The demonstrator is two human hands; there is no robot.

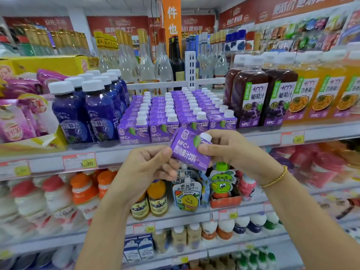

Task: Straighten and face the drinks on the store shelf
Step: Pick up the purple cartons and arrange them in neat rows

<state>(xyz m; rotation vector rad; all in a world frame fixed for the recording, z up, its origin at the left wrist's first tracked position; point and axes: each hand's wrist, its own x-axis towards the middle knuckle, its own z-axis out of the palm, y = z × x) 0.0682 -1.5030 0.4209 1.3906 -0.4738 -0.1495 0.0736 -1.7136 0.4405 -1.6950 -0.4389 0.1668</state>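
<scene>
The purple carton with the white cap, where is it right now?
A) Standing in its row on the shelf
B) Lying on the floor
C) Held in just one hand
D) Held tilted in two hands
D: the left hand and the right hand both pinch the purple carton, which tilts in the air in front of the shelf, not standing in a row.
</scene>
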